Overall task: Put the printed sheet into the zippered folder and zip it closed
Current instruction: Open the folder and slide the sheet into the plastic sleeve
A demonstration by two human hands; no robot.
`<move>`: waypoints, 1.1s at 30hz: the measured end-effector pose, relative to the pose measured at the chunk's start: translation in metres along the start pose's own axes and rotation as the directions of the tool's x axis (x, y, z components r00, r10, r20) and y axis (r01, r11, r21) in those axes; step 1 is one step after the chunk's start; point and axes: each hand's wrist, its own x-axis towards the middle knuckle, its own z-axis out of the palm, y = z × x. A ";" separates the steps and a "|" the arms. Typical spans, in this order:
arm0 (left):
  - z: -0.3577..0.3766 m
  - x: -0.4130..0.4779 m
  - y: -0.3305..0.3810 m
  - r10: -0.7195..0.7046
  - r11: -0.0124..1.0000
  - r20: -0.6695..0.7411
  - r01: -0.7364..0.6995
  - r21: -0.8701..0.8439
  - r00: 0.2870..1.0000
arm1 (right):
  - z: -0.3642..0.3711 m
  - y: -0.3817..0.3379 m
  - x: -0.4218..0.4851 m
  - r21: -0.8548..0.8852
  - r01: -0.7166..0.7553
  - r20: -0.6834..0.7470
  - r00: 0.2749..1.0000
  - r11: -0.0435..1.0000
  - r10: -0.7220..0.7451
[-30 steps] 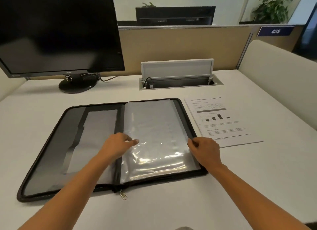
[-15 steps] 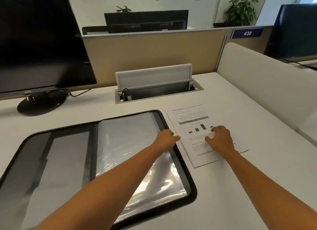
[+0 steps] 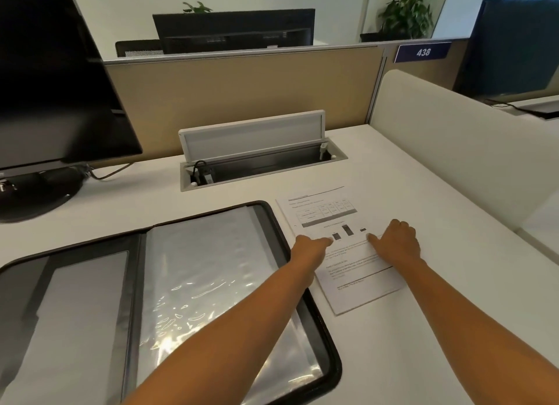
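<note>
My left fingers (image 3: 324, 241) lie stretched and relaxed, grasping nothing, their tips resting on the left edge of the sheet (image 3: 357, 271), about halfway along it. My right fingers (image 3: 402, 225) are bent at the knuckles with the tips set down on the paper and the thumb spread out to the left across the print. They press rather than grip, so both sets are released. The sheet lies flat on the worktop (image 3: 423, 338), just right of the folder (image 3: 273, 220) and not in it. Its table and small bar chart are at the far end, and lines of text are at the near end. The folder is unzipped and spread open to my left. Its right half holds a glossy clear sleeve (image 3: 211, 268) and its left half a grey pocket (image 3: 75, 314). My left forearm crosses over its right rim. Farther off, a cable box (image 3: 260, 162) is sunk into the white worktop with its lid raised. A dark monitor (image 3: 54, 87) stands at the far left on a round base. Behind them runs a tan partition (image 3: 242, 96) with a blue label (image 3: 423, 52) reading 438. A cream side panel (image 3: 459, 150) closes off the right. Beyond the partition I see another monitor (image 3: 233, 29) and a leafy plant (image 3: 408, 10).
</note>
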 end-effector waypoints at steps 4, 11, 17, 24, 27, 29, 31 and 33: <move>-0.005 0.006 0.000 -0.054 0.978 -0.052 0.043 -0.203 0.997 | -0.002 -0.003 0.003 -0.001 -0.093 0.041 0.995 0.996 0.093; -0.012 0.001 -0.003 -0.078 0.969 -0.026 0.069 -0.238 0.997 | -0.007 -0.007 0.001 0.260 -0.145 0.172 0.980 0.955 0.102; -0.036 -0.015 -0.006 0.068 0.947 -0.036 -0.076 -0.312 0.997 | -0.030 -0.051 -0.025 0.491 0.013 -0.046 0.999 0.871 0.011; -0.120 -0.051 0.014 0.419 0.866 -0.247 -0.466 -0.182 0.874 | -0.053 -0.104 -0.070 0.897 0.136 -0.049 0.976 0.420 -0.210; -0.154 -0.069 0.012 0.506 0.823 -0.296 -0.556 -0.116 0.810 | -0.048 -0.129 -0.091 0.930 0.143 -0.030 0.947 0.339 -0.319; -0.172 -0.077 0.005 0.537 0.807 -0.317 -0.585 -0.076 0.782 | -0.043 -0.142 -0.105 0.948 0.149 -0.038 0.931 0.281 -0.364; -0.186 -0.084 -0.005 0.561 0.791 -0.342 -0.610 -0.047 0.754 | -0.035 -0.151 -0.116 0.959 0.149 -0.035 0.907 0.241 -0.420; -0.194 -0.087 -0.018 0.574 0.783 -0.374 -0.622 -0.009 0.728 | -0.024 -0.154 -0.123 0.960 0.138 -0.007 0.881 0.242 -0.473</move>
